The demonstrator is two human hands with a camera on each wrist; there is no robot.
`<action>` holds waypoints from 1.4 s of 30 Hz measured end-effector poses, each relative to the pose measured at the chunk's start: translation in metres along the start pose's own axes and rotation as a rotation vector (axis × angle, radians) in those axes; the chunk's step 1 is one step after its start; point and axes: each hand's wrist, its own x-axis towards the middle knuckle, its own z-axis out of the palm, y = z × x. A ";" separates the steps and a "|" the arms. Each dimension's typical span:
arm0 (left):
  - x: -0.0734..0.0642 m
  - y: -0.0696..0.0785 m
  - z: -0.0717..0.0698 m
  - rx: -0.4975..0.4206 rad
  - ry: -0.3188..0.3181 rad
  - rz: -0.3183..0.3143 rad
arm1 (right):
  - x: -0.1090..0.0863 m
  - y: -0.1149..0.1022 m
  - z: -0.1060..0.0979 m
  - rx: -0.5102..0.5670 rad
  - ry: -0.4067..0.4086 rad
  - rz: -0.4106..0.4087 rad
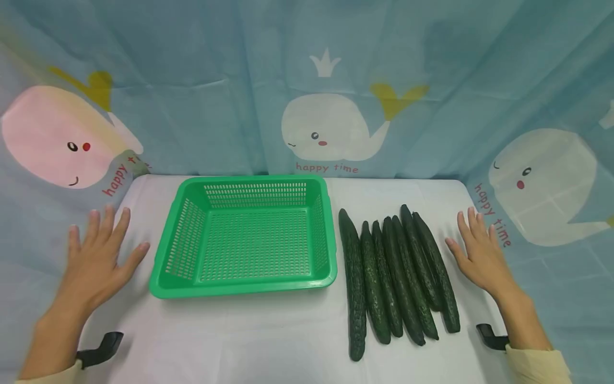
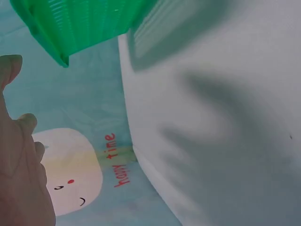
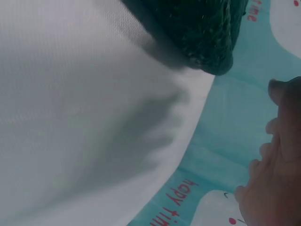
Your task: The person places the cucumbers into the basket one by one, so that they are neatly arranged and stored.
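Cucumbers (image 1: 399, 272), dark green and bumpy, lie in a loose row on the white desk (image 1: 268, 341), just right of the green basket (image 1: 244, 289), which is the mark I go by here. Most of them run lengthwise, away from the person, close against one another; the one nearest the basket reaches furthest toward the person, and none touches the basket's rim. The basket stands upright, with its mesh floor and slotted walls in plain sight.

The person's left hand (image 1: 96, 258) hangs to the left of the basket, apart from it, its fingers spread wide and holding nothing. The right hand (image 1: 479, 258) is well to the right of the basket, beyond the cucumbers and just beside the outermost one, its fingers likewise splayed and bare of any load. Both seem to be raised (each wrist view shows the hand's shadow falling on the desk, away from the hand itself).

Behind the basket hangs a blue curtain (image 1: 201, 133) printed with whales, one of them pink, off to the basket's left.

As I judge it, this is a ready pose, with no handling begun. A grasp from here would call for lowering the right hand toward the basket's side and closing its fingers around one cucumber, minding its tightly packed neighbours.
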 end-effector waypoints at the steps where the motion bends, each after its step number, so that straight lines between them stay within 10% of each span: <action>1: 0.000 0.001 0.000 -0.005 0.005 0.003 | -0.001 -0.001 0.001 0.000 0.002 -0.003; 25: 0.005 0.026 0.012 -0.519 0.008 -0.018 | -0.013 -0.038 0.014 0.074 -0.136 0.056; 42: 0.010 0.023 0.031 -0.700 -0.017 -0.055 | -0.013 -0.042 0.014 0.091 -0.235 0.171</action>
